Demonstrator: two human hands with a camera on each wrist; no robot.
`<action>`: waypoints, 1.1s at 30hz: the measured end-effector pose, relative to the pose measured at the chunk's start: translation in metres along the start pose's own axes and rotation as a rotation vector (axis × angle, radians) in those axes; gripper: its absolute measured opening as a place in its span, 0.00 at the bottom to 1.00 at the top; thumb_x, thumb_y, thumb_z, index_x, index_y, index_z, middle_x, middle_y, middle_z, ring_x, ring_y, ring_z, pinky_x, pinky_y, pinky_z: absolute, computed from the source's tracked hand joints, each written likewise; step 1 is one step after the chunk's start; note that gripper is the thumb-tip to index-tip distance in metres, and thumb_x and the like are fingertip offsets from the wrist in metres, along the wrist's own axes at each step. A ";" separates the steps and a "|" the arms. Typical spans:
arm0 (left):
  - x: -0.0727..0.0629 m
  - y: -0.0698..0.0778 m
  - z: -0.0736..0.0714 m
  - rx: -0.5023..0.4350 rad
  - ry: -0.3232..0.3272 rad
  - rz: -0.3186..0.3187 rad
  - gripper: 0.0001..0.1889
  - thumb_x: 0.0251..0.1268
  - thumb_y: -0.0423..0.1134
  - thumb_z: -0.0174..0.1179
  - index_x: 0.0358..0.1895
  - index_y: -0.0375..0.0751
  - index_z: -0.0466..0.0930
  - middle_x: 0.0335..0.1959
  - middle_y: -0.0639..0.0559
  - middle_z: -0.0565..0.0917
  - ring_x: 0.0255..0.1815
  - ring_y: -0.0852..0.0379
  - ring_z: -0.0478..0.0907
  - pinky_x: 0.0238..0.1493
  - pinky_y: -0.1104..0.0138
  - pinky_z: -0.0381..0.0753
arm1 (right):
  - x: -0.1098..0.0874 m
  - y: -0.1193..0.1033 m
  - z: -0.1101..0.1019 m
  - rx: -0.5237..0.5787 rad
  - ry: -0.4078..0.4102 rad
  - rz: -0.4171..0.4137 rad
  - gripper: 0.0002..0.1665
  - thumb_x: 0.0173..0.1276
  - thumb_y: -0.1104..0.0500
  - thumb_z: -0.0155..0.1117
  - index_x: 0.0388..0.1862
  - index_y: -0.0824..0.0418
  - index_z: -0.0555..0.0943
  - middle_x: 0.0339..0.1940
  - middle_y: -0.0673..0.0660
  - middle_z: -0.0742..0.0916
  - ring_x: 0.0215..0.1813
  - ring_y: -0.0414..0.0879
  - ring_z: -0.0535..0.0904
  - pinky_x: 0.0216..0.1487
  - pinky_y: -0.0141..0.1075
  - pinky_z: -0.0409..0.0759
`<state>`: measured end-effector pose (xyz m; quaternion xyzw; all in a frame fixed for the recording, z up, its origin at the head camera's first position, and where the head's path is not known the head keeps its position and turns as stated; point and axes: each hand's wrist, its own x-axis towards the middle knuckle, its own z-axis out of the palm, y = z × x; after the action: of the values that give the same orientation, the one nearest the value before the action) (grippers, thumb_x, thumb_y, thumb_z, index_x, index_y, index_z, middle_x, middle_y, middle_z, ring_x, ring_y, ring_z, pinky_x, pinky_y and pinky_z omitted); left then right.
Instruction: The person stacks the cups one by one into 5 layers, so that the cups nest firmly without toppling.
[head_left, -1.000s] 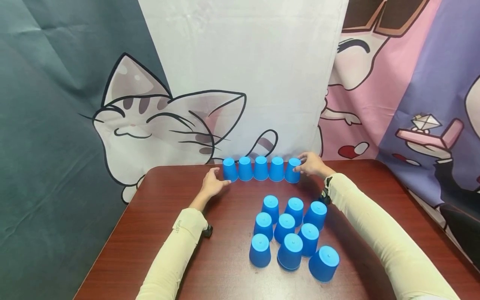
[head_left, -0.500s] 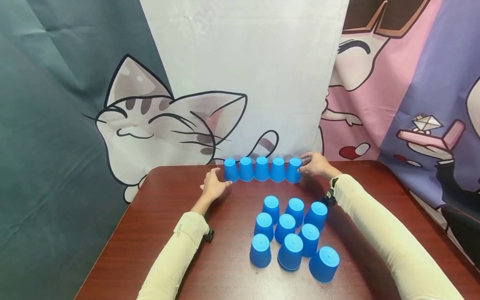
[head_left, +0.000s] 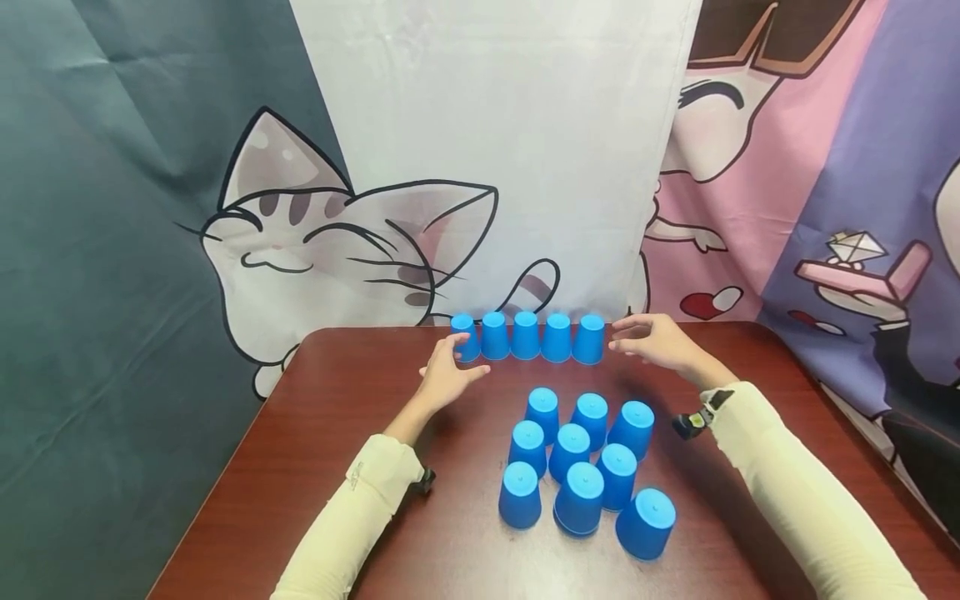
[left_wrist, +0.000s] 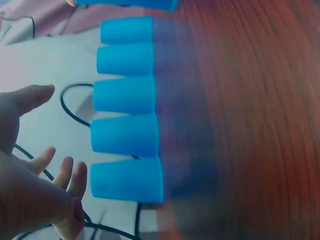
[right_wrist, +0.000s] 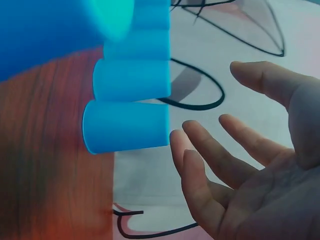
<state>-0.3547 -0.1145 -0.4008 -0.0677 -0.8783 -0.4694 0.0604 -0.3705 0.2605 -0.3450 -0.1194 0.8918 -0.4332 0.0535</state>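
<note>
Along the far edge of the table (head_left: 337,379), I see five blue cups (head_left: 525,337) lined up upside-down; the left hand (head_left: 444,382) and right hand (head_left: 662,342) flank them, loosely spread, holding nothing.

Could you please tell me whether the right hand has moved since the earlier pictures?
Yes; in the head view, the right hand has moved rightward, closer to the red-and-white shape printed on the backdrop.

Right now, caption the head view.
Left hand and right hand near opposite ends of five aligned inverted blue cups, more cups clustered nearer.
</note>
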 end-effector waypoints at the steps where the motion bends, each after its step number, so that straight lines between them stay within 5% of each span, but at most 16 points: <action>1: -0.002 0.003 0.001 -0.005 -0.019 0.018 0.35 0.60 0.48 0.71 0.69 0.44 0.67 0.65 0.43 0.71 0.63 0.42 0.73 0.62 0.35 0.53 | -0.005 0.001 0.000 0.004 0.008 -0.012 0.32 0.67 0.49 0.69 0.63 0.66 0.76 0.53 0.69 0.85 0.47 0.56 0.85 0.38 0.39 0.83; 4: -0.010 0.012 0.002 -0.021 -0.096 0.073 0.35 0.60 0.48 0.71 0.69 0.47 0.68 0.65 0.47 0.73 0.61 0.47 0.74 0.62 0.39 0.65 | -0.021 0.003 0.001 0.018 0.025 -0.055 0.31 0.67 0.48 0.69 0.63 0.64 0.76 0.55 0.68 0.84 0.49 0.58 0.84 0.39 0.42 0.83; 8: -0.021 0.018 0.002 -0.066 -0.228 0.153 0.34 0.61 0.47 0.70 0.68 0.45 0.69 0.65 0.49 0.76 0.60 0.47 0.75 0.49 0.52 0.82 | -0.040 0.008 0.005 0.031 0.015 -0.127 0.30 0.67 0.49 0.69 0.63 0.61 0.76 0.56 0.66 0.84 0.53 0.60 0.82 0.43 0.47 0.84; 17: -0.032 0.026 0.007 -0.151 -0.360 0.262 0.30 0.62 0.48 0.69 0.67 0.48 0.72 0.63 0.52 0.78 0.58 0.44 0.77 0.50 0.54 0.82 | -0.069 0.025 0.003 -0.004 0.046 -0.221 0.29 0.66 0.54 0.70 0.65 0.58 0.75 0.52 0.57 0.87 0.51 0.52 0.83 0.47 0.33 0.82; 33: -0.040 0.028 0.021 -0.105 -0.641 0.308 0.33 0.57 0.48 0.72 0.67 0.53 0.71 0.58 0.61 0.78 0.55 0.55 0.75 0.48 0.60 0.81 | -0.083 0.053 0.024 0.113 -0.043 -0.179 0.29 0.66 0.56 0.70 0.65 0.59 0.75 0.59 0.65 0.83 0.57 0.61 0.80 0.51 0.41 0.83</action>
<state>-0.3115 -0.0844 -0.3958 -0.3460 -0.8069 -0.4541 -0.1518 -0.2943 0.2952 -0.4021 -0.2046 0.8503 -0.4833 0.0405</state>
